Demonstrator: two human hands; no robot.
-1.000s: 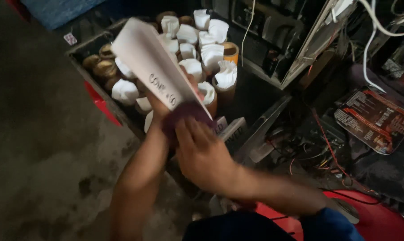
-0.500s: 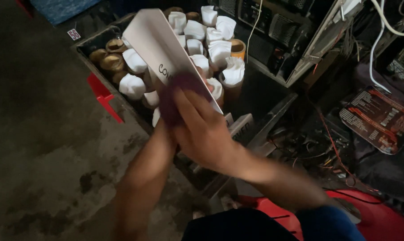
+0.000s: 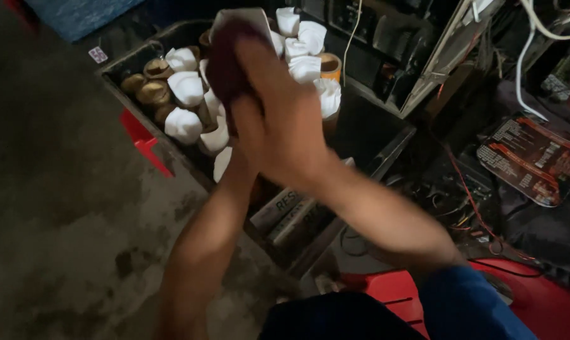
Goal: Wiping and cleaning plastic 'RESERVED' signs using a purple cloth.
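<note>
Above the crate's (image 3: 118, 75) near edge, right hand (image 3: 285, 119) presses a maroon cloth (image 3: 225, 69) on the white panel (image 3: 244, 14); left hand's (image 3: 247, 129) fingers are hidden, so I cannot tell their grip.

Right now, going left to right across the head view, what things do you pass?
Red plastic piece → dark crate of paper-topped cylinders → right hand pressing a maroon cloth on the white panel → metal-framed electronics chassis → tangled wires → printed dark plate.

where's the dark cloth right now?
Head view, upper centre: the cloth sits under the right hand, pressed on the white panel, above the crate of paper-stuffed tubes.
</note>
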